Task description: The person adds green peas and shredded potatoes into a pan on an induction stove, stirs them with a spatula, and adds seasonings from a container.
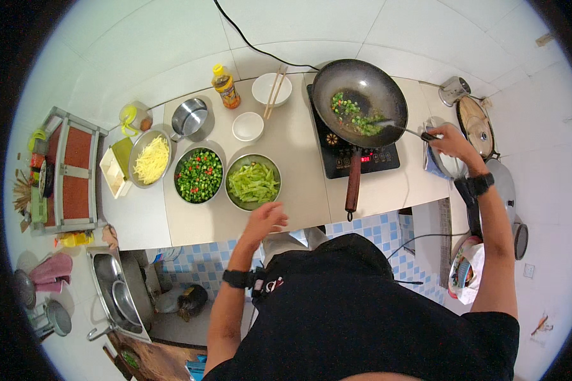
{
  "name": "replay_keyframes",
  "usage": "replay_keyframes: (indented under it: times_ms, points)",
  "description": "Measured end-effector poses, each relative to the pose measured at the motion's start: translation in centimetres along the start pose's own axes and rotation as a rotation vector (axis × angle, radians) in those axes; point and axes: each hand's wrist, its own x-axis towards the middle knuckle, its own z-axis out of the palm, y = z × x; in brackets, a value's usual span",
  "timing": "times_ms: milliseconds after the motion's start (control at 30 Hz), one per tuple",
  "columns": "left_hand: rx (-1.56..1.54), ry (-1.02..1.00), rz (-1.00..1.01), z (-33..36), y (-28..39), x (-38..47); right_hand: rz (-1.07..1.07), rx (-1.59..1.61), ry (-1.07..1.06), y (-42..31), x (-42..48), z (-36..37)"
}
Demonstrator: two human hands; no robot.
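Note:
My right hand [450, 142] grips the black handle of a metal spatula [406, 128], whose blade rests among chopped green and red peppers [347, 107] in a dark wok [386, 85]. The wok sits on a lit induction cooktop [336, 162], its wooden handle [354, 178] pointing towards me. My left hand [266, 220] is empty, fingers loosely apart, near the counter's front edge. Just beyond it stands a metal bowl of sliced light-green vegetable [252, 183]. Beside that are a bowl of chopped green and red peppers [199, 176] and a bowl of yellow shreds [151, 160].
Behind the bowls stand a steel pot [189, 118], a yellow-capped bottle [226, 88], a small white bowl [248, 127] and a larger white bowl [267, 88] with wooden chopsticks [274, 95] across it. A seasoning box [113, 172] lies left; a sink [107, 266] is lower left.

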Motion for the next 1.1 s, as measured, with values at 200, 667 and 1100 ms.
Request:
replay_keyframes:
  times_ms: [200, 667, 1100]
  points:
    - [-0.037, 0.305, -0.018, -9.2, 1.0, -2.9, -0.122, -0.133, -0.058, -3.1, 0.2, 2.1]
    - [-0.589, 0.912, 0.191, -34.9, -0.6, 1.8, -0.029, 0.057, 0.104, -8.5, 4.2, 7.7]
    - [0.602, 0.58, 0.383, -40.8, -1.5, 6.3, 0.195, -0.03, 0.048, -9.3, -3.8, 5.8]
